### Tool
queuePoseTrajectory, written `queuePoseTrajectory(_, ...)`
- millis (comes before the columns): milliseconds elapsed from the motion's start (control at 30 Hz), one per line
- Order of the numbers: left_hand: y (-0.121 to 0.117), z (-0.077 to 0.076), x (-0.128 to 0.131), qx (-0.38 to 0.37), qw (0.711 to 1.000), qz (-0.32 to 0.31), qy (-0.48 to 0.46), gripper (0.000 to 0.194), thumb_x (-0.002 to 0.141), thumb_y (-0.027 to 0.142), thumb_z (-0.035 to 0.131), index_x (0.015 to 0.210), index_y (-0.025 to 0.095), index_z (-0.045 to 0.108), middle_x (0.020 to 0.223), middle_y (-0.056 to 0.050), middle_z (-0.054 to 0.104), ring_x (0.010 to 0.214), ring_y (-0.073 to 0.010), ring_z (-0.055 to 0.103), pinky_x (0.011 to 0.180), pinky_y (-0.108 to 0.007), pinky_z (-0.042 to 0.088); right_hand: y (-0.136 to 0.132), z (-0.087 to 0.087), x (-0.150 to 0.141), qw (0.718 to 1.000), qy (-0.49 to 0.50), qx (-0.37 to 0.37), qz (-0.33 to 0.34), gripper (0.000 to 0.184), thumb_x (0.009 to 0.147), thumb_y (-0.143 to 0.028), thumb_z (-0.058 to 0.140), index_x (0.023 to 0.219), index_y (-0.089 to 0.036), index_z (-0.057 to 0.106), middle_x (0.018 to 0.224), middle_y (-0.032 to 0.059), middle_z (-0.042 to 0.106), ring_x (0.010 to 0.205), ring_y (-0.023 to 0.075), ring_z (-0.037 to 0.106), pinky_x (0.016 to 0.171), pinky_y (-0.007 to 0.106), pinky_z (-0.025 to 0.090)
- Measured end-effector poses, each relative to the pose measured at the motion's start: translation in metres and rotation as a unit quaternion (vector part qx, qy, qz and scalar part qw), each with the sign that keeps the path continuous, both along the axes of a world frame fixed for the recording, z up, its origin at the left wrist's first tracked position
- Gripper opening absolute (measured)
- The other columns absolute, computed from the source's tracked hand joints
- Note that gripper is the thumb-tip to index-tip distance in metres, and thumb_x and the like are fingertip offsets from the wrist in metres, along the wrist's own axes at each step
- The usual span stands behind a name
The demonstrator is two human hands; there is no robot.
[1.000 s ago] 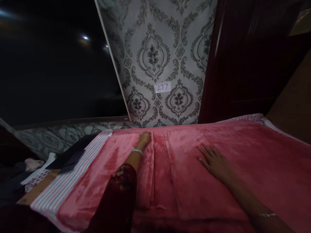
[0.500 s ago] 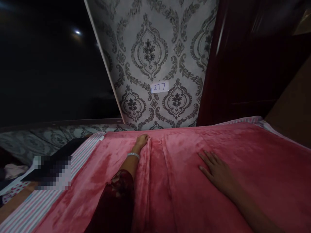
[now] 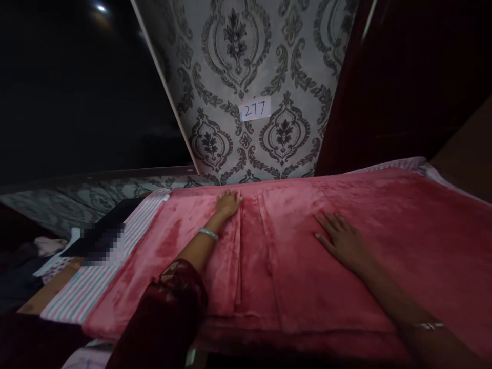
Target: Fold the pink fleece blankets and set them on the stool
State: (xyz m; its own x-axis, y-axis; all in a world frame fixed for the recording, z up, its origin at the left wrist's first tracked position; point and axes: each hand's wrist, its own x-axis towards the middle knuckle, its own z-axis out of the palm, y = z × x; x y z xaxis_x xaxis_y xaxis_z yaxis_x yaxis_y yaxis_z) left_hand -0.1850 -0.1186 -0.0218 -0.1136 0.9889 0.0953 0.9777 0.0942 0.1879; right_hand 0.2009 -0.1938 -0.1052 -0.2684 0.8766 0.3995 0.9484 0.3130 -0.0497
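Note:
A plush pink-red blanket lies spread over a surface, with folded layers whose edges run front to back through its middle. My left hand rests on the far end of the left folded layer, beside its edge, fingers stretched out and apart. Flat on the right part of the blanket lies my right hand, its fingers spread. Neither hand grips anything. A striped cloth in pink, grey and white shows beneath the blanket's left side.
Behind the blanket stands a patterned wall with a paper label reading 277. A large dark screen is at left, a dark red door or cabinet panel at right. A black flat object sits by the striped cloth.
My left hand has loosened from the fold's edge, and its fingers now lie open on the cloth. The right hand stays on the blanket. The view has tilted down, showing the blanket's near edge.

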Motion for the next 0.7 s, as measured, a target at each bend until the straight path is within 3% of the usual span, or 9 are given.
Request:
queuePoseTrajectory(133, -0.012, -0.020, 0.013, -0.022, 1.000, -0.014, 0.005, 0.062, 0.096, 0.048, 0.038, 0.152, 0.022, 0.034, 0.161, -0.012, 0.029, 0.150, -0.0322, 0.019, 0.119, -0.059, 0.008, -0.003, 0.007, -0.002, 1.000, -0.005, -0.005, 0.004, 0.060, 0.098, -0.055, 0.029, 0.150, -0.027, 0.040, 0.155, 0.0075, 0.040, 0.141, 0.0331, 0.034, 0.108, 0.054, 0.039)
queuePoseTrajectory(233, -0.012, -0.015, 0.014, -0.038, 0.999, -0.016, -0.010, 0.064, 0.096, 0.051, 0.038, 0.152, 0.022, 0.034, 0.160, -0.013, 0.030, 0.150, -0.0324, 0.019, 0.119, -0.059, 0.009, -0.004, 0.010, -0.003, 1.000, -0.006, -0.002, 0.002, 0.059, 0.098, -0.054, 0.028, 0.149, -0.027, 0.041, 0.154, 0.0076, 0.041, 0.141, 0.0325, 0.035, 0.107, 0.053, 0.040)
queuePoseTrajectory(400, -0.026, 0.014, -0.008, -0.050, 0.996, -0.047, -0.055, 0.054, 0.101, 0.046, 0.027, 0.148, 0.026, 0.043, 0.158, -0.004, 0.037, 0.146, -0.0148, 0.030, 0.117, -0.030, 0.025, -0.003, 0.008, -0.004, 1.000, -0.005, 0.006, 0.000, 0.059, 0.098, -0.056, 0.028, 0.146, -0.028, 0.045, 0.154, 0.0069, 0.042, 0.140, 0.0323, 0.037, 0.106, 0.052, 0.042)
queuePoseTrajectory(500, -0.056, 0.026, -0.039, -0.035, 0.997, -0.022, -0.066, 0.052, 0.097, 0.042, 0.043, 0.145, 0.023, 0.046, 0.157, -0.005, 0.038, 0.145, -0.0143, 0.034, 0.115, -0.024, 0.027, -0.002, 0.006, -0.003, 1.000, 0.000, 0.008, 0.003, 0.059, 0.097, -0.056, 0.027, 0.146, -0.028, 0.045, 0.153, 0.0077, 0.043, 0.139, 0.0334, 0.038, 0.105, 0.054, 0.043)
queuePoseTrajectory(600, -0.104, 0.032, -0.083, -0.024, 0.996, 0.054, -0.073, 0.055, 0.088, 0.037, 0.058, 0.139, 0.017, 0.051, 0.154, -0.012, 0.043, 0.144, -0.0223, 0.036, 0.116, -0.030, 0.029, -0.001, 0.005, -0.003, 1.000, 0.004, 0.007, 0.007, 0.060, 0.096, -0.057, 0.028, 0.145, -0.027, 0.046, 0.152, 0.0081, 0.044, 0.139, 0.0338, 0.039, 0.104, 0.055, 0.044)
queuePoseTrajectory(700, -0.158, 0.032, -0.125, -0.006, 0.985, 0.147, -0.092, 0.057, 0.084, 0.031, 0.061, 0.137, 0.013, 0.051, 0.153, -0.017, 0.042, 0.145, -0.0286, 0.033, 0.116, -0.038, 0.030, 0.001, 0.001, -0.002, 1.000, 0.010, 0.022, 0.014, 0.061, 0.096, -0.058, 0.029, 0.144, -0.025, 0.048, 0.150, 0.0089, 0.046, 0.137, 0.0339, 0.041, 0.104, 0.053, 0.044)
